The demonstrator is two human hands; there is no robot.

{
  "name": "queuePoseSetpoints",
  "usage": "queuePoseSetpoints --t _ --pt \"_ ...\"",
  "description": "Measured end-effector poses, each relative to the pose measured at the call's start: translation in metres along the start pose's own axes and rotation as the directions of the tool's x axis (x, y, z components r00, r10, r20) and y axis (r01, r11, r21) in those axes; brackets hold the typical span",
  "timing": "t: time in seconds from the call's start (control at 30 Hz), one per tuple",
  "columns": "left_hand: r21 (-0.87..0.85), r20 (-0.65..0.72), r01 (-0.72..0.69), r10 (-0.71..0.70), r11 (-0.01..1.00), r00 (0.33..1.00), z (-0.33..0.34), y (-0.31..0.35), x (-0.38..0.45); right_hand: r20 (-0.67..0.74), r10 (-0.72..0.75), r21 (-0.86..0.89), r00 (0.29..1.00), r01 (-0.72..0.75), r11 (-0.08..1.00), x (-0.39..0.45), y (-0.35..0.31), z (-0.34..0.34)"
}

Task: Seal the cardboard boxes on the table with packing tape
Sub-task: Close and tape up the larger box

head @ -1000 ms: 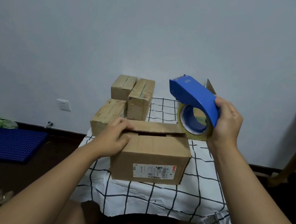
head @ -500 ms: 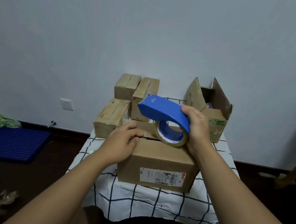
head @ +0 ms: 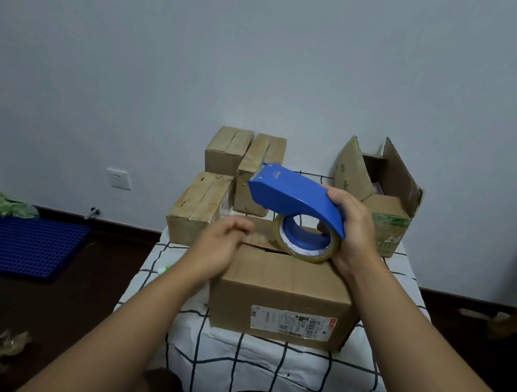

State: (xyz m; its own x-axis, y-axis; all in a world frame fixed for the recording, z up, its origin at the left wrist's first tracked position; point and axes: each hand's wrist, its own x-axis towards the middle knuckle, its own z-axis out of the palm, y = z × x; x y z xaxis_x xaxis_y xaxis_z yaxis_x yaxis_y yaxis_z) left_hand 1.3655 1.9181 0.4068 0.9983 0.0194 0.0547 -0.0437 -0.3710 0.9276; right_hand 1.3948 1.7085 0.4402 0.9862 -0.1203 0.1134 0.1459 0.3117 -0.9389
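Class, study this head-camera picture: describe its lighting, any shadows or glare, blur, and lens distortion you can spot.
Head view: dim, even, bluish light on the wall, no glare; a soft shadow under the front box on the checked cloth; the left hand is slightly motion-blurred at the fingertips, while the blue tape dispenser in the right hand is sharper; wide-angle stretch enlarges the forearms near the bottom edge.

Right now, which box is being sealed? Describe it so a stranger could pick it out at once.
Start at the table with the checked cloth. The box being sealed stands nearest its front edge, under the left hand and the blue tape dispenser held by the right hand. Unlike the others, it is the largest and has a white shipping label on its front.
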Motion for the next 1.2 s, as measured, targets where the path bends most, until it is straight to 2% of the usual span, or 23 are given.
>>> queuePoseSetpoints --t 0.07,0.13,0.33,0.5,0.87,1.07,1.2 --pt "-0.223 -0.08 0.099 -0.12 0.97 0.99 -0.009 0.014 0.007 0.012 -0.002 0.014 1.0 0.002 1.0 -0.001 0.0 -0.002" --pt "-0.32 -0.079 0.115 -0.147 0.94 0.986 -0.02 0.026 0.015 0.029 -0.011 0.013 1.0 0.011 1.0 -0.003 0.0 -0.002" --pt "-0.399 0.088 0.176 -0.154 0.9 0.984 -0.036 0.055 0.03 0.074 -0.027 0.032 0.997 0.025 0.999 -0.006 -0.001 0.0" --pt "-0.52 0.151 0.244 -0.193 0.818 0.969 -0.036 0.056 0.029 0.098 -0.024 0.034 0.995 0.021 0.999 -0.007 -0.002 0.0" --pt "-0.623 0.275 0.413 -0.308 0.664 0.911 -0.034 0.046 0.027 0.127 -0.034 0.02 0.991 0.032 0.999 -0.009 0.0 -0.001" --pt "-0.579 0.216 0.416 -0.36 0.701 0.908 -0.035 0.043 0.03 0.111 -0.018 0.003 0.994 0.018 1.0 -0.008 -0.001 -0.001" --pt "-0.556 0.228 0.422 -0.357 0.716 0.906 -0.038 0.044 0.029 0.123 -0.019 0.0 0.992 0.019 1.0 -0.009 -0.002 -0.001"
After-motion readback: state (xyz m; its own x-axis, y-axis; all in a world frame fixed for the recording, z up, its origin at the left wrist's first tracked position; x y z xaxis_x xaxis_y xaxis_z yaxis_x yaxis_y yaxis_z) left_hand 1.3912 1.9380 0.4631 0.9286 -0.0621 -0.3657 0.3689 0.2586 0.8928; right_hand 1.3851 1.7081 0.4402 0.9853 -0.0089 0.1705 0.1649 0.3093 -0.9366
